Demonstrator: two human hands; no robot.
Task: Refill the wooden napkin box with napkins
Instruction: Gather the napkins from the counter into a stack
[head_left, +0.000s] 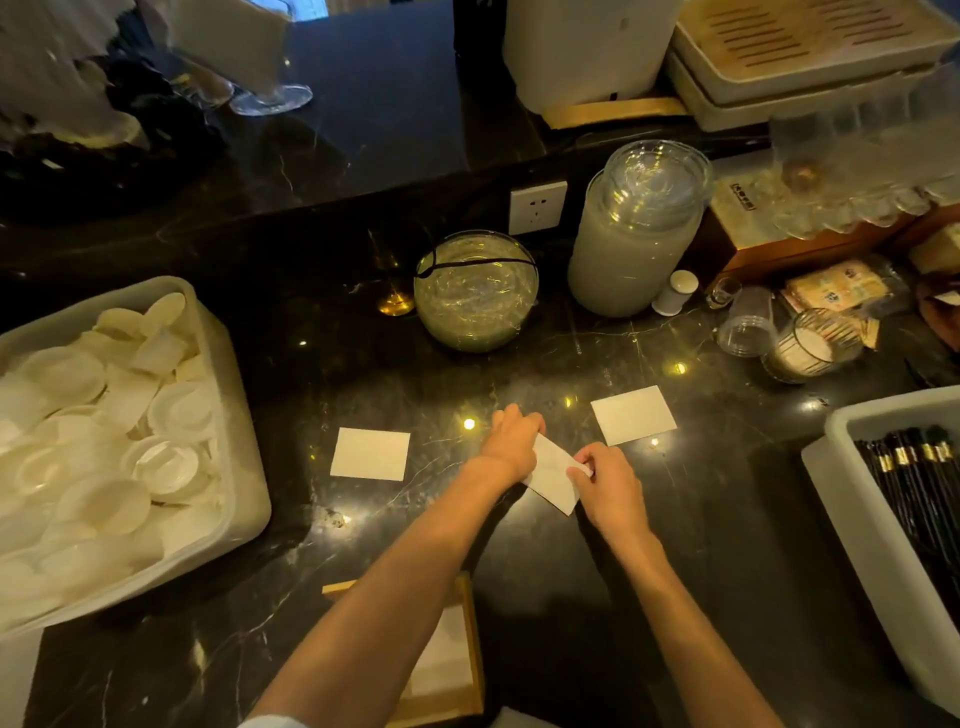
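My left hand (511, 439) and right hand (608, 480) both pinch one folded napkin (553, 480) between them, just over the counter (519, 571). Two more napkins lie flat: one left of my left hand (370, 453), one beyond my right (634, 422). The wooden napkin box (467, 660) sits near me under my left forearm, some white inside, looks partly filled. Three napkins left to load, I'd guess. Forearm hides most of the box; fill level unclear.
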